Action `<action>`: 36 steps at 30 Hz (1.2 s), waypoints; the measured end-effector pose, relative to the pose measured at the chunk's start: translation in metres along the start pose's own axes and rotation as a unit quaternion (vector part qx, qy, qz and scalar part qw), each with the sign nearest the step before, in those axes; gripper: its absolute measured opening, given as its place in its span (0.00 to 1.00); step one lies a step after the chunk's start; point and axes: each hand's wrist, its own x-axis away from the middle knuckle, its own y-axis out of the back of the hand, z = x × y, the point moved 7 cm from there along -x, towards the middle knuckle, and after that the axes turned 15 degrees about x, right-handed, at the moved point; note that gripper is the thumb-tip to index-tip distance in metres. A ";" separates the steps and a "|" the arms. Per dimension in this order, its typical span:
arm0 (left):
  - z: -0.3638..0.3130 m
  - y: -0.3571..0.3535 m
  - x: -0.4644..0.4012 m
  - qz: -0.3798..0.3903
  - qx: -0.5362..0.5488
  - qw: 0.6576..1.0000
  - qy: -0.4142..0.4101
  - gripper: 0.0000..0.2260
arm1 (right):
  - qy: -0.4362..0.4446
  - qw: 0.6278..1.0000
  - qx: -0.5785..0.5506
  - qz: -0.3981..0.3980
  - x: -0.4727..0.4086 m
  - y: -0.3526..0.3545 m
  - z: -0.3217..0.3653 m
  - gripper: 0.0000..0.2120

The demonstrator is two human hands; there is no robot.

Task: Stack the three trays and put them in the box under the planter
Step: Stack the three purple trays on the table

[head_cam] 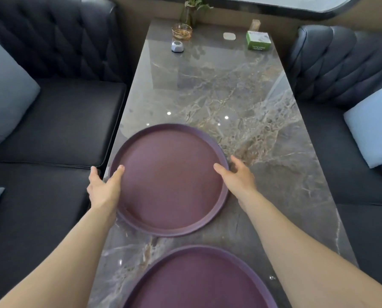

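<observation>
A round purple tray [170,181] lies in the middle of the marble table [241,103]. A second rim [207,132] peeks out beneath it at the far right, so it rests on another tray. My left hand [103,187] holds its left rim, thumb on the tray's surface and fingers outside the edge. My right hand [236,174] holds the right rim the same way. A third purple tray [199,278] lies nearer to me, cut off by the bottom of the view. A glass planter [191,12] with green stems stands at the table's far end. No box is in view.
At the far end stand an amber glass dish [182,31], a small white call button [177,46], a white coaster [229,36] and a green box [258,40]. Dark leather benches [59,121] with pale blue cushions [5,94] flank the table on both sides.
</observation>
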 end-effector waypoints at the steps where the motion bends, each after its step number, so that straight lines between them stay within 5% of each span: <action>1: 0.002 -0.006 -0.004 0.022 0.015 1.000 0.011 0.44 | -0.002 1.000 -0.027 0.015 -0.005 -0.006 0.003 0.42; 12: -0.001 -0.009 0.000 0.088 0.143 0.985 0.043 0.49 | -0.022 0.988 -0.146 0.045 0.002 -0.016 0.012 0.41; 17: -0.023 0.018 0.031 0.089 0.144 0.985 0.009 0.50 | -0.016 0.990 -0.138 -0.032 0.048 0.016 0.011 0.34; 26: -0.022 0.090 0.128 -0.013 -0.066 0.993 -0.100 0.13 | -0.072 0.978 -0.008 -0.196 0.158 0.071 -0.074 0.21; 36: 0.071 0.120 0.179 0.069 -0.212 0.970 -0.095 0.05 | -0.160 0.960 0.109 -0.205 0.256 0.045 -0.210 0.12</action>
